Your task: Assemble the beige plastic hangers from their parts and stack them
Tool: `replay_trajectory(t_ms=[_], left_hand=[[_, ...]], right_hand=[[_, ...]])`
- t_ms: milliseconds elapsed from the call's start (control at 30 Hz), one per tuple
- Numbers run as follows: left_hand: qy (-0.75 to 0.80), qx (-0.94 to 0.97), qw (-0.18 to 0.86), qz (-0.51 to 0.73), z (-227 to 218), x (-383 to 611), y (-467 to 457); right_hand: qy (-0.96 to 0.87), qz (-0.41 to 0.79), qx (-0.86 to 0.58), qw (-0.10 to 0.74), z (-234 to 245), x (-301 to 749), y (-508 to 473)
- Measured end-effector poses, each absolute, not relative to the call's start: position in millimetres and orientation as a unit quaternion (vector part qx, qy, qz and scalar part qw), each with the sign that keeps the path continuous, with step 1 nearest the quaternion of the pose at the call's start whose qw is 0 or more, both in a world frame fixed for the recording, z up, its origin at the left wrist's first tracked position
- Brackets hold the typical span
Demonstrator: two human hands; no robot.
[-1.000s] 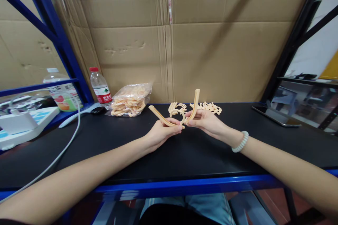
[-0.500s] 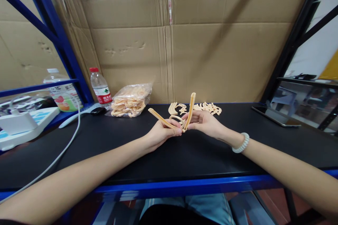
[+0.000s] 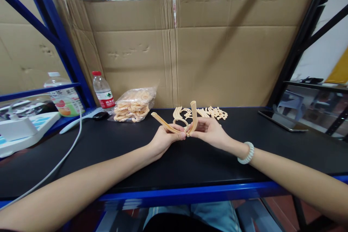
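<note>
Two hands at a worktop (image 3: 190,168), the inner ends of two pale curved strips brought close between the fingertips. The left hand (image 3: 166,137) is clamped on the left strip (image 3: 160,119), thumb against fingers; the strip's long axis runs from the fingertips outward, rising to the left and away from the wearer. The right hand (image 3: 208,131) is clamped on the right strip (image 3: 194,110), which stands nearly upright from the fingertips, its lower end bending toward the left hand. The governing relation is that of the two inner ends: each lies just beside the opposite thumb, about equally near either hand. Whether they touch cannot be told. Just beyond the fingertips shows an arched piece (image 3: 178,120); whether it is held or lies free is unclear.

Count: two hands, two held strips, one arched piece. Beyond both hands lie loose pale pieces (image 3: 217,112), too overlapped to number, the rightmost nearer the right hand. Beyond and left of the left hand are one clear bag (image 3: 133,104) of similar pieces, one red-capped bottle (image 3: 103,92) and, farther left, one white-capped bottle (image 3: 64,98). Well to the right of the right hand lies one flat dark device (image 3: 282,121).
</note>
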State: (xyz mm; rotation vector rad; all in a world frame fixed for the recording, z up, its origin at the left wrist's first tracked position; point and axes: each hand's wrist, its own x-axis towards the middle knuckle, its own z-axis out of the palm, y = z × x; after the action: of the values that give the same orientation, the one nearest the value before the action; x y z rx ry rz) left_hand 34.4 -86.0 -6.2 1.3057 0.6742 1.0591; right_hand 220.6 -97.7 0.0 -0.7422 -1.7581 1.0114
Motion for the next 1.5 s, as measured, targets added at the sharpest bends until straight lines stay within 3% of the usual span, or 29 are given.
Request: replay_trajectory(t_ms=[233,467,633,800,867,1000,1167,1300,1500], left_hand=[[0.323,0.514,0.640,0.470,-5,36,-85],[0.355,0.484,0.639,0.481,1,35,-86],[0.383,0.459,0.638,0.485,8,22,-73],[0.391,0.529,0.618,0.431,10,4,-52],[0.402,0.626,0.542,0.391,9,-1,-46],[0.373,0.847,0.239,0.294,7,-7,-42],[0.266,0.940,-0.015,0.215,10,-9,-45],[0.256,0.943,-0.078,0.200,11,-9,-46],[0.276,0.938,-0.091,0.190,10,-7,-48]], right_hand=[[-0.662,0.422,-0.345,0.515,-3,212,-98],[-0.560,0.553,-0.338,0.516,5,239,-79],[-0.627,0.507,-0.395,0.439,18,293,-59],[-0.746,0.401,-0.447,0.286,30,321,-56],[-0.783,0.359,-0.449,0.236,31,325,-56],[-0.833,0.278,-0.444,0.177,28,324,-54],[-0.860,0.169,-0.458,0.148,22,320,-51],[-0.857,0.149,-0.466,0.166,23,315,-53],[-0.862,0.145,-0.457,0.164,22,311,-56]])
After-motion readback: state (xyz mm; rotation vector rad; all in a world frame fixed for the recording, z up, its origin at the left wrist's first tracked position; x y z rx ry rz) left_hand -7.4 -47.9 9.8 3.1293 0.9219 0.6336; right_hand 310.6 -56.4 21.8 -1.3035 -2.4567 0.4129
